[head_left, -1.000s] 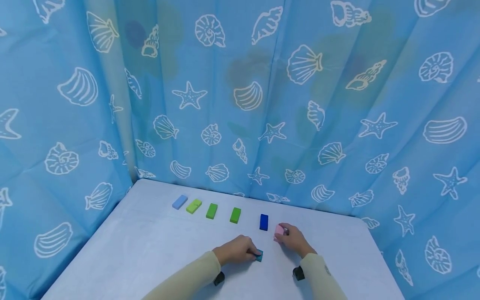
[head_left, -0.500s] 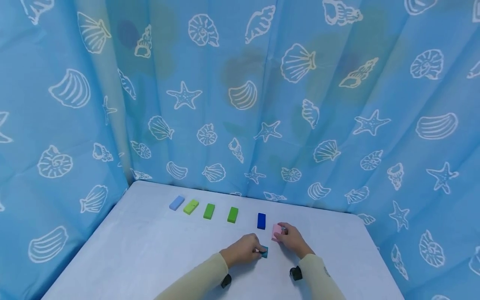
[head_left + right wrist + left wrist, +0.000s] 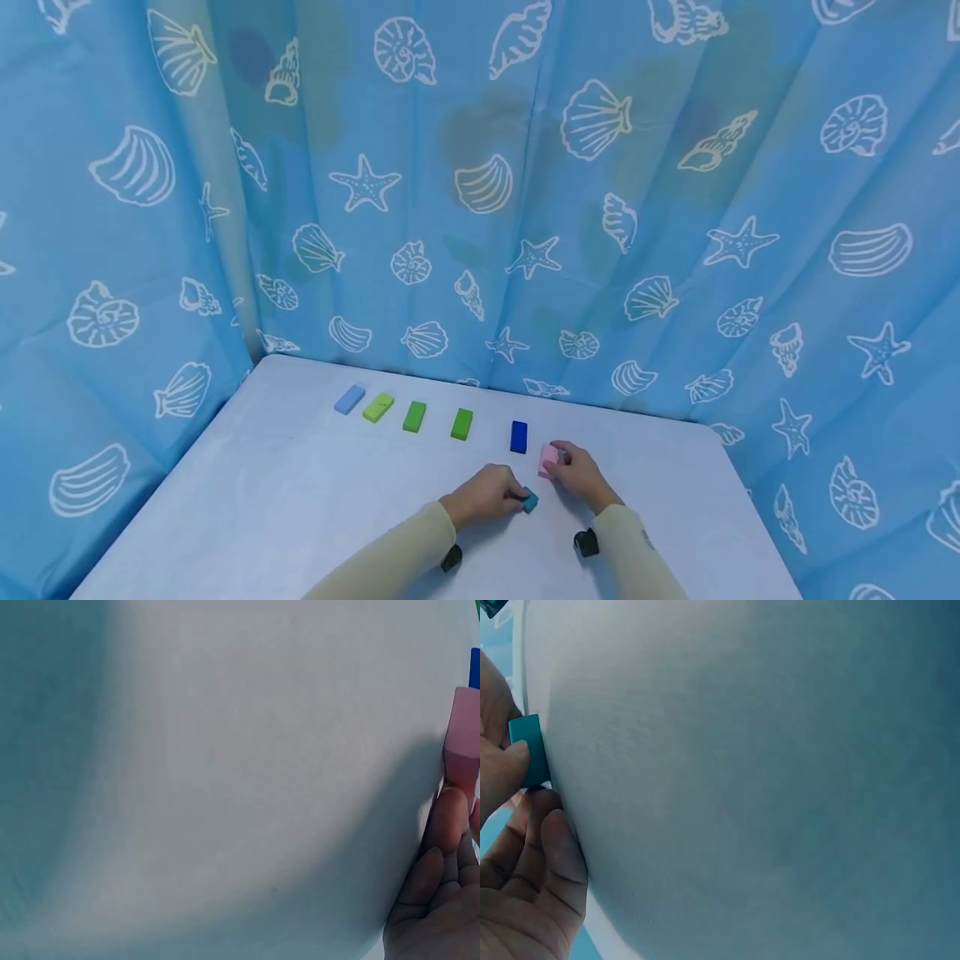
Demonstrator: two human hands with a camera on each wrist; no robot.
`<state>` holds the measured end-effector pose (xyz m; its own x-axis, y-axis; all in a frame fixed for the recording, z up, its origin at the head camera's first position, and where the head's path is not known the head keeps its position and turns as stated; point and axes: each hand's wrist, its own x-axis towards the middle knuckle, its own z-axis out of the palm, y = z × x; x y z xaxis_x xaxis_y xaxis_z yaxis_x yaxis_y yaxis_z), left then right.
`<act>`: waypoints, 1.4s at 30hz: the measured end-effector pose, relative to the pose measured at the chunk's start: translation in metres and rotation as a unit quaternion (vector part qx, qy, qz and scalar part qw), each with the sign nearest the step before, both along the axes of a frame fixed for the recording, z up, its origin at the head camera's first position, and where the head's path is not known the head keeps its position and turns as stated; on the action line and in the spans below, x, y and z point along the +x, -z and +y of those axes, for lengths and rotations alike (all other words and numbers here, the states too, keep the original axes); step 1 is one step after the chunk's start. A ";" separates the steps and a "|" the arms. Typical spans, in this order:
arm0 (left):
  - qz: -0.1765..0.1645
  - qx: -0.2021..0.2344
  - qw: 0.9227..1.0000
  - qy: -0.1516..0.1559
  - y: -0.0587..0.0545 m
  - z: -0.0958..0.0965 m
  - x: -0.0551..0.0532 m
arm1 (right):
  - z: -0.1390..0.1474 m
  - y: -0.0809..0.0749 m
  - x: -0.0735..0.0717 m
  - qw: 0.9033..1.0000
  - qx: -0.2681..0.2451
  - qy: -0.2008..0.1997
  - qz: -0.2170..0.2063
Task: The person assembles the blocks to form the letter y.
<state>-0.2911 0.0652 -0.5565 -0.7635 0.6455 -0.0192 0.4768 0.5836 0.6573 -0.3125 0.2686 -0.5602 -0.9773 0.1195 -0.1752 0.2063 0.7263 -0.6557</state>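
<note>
On the white desk (image 3: 300,508) we see small oblong blocks, of a material we cannot tell. The left hand (image 3: 486,493) has its fingers clamped on a small teal oblong block (image 3: 530,500), thumb across one face and fingertips behind; a piece this small, we judge, suits a pinch better than a full grasp. It is farther from the desk's far edge than the other blocks, and we cannot tell whether it touches the surface.

The right hand (image 3: 585,478) has its fingers clamped on a pale pink oblong block (image 3: 548,460). It comes in from the desk's right edge, which we think gives it room beside the dark blue oblong block (image 3: 518,437) just to the left.

From near the desk's far left corner, we follow a light blue oblong block (image 3: 349,399), a yellow-green oblong block (image 3: 378,407), a bright green oblong block (image 3: 414,416) and a second bright green oblong block (image 3: 462,423) along the far edge. All lie apart, the widest gap coming just before the dark blue one; we read the spacing as deliberate, leaving each piece reachable by fingers. Behind hangs a blue curtain printed with white shells (image 3: 427,167).
</note>
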 end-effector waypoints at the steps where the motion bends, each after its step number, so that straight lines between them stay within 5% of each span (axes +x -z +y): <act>1: 0.000 0.003 1.000 -0.001 0.000 0.000 0.000 | 0.000 0.000 0.000 1.000 -0.002 0.001 0.001; 24: -0.021 0.011 0.999 -0.041 -0.003 0.029 -0.005 | 0.004 -0.004 0.005 0.998 -0.036 -0.041 -0.010; 42: -0.030 0.026 0.999 -0.038 -0.001 0.036 -0.007 | 0.012 -0.005 0.011 0.998 -0.063 -0.022 -0.008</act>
